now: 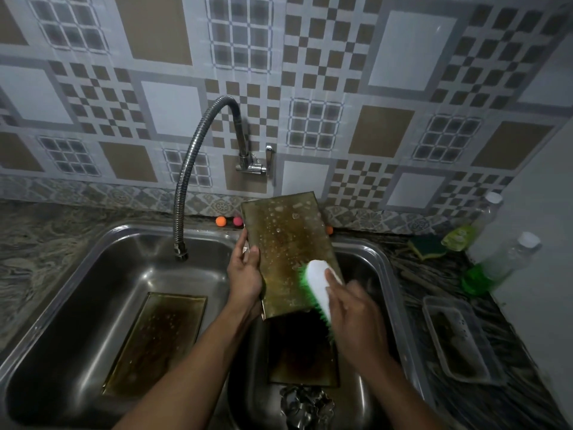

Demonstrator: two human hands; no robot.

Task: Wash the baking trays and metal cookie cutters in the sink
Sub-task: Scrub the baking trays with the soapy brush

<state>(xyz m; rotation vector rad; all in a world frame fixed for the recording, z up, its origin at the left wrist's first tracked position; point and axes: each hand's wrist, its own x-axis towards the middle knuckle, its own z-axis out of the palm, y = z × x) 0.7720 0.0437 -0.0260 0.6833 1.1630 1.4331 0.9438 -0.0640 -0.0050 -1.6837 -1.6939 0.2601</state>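
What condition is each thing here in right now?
Held tray: tilted up, wet with droplets, left hand gripping its edge.
Brush: gripped by right hand, bristles against that tray.
Left-basin tray: lying flat.
Cookie cutters: piled in right basin.
Faucet: no water visibly running.

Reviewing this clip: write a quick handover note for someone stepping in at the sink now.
Left hand grips the left edge of a wet tray, tilted up over the right basin.
Right hand holds the brush, bristles on that tray's lower end.
Second tray lies flat in the left basin; third tray lies in the right basin, cookie cutters heaped at its near end.
Nothing looks finished. Left: finish scrubbing, rinse, then the rest.
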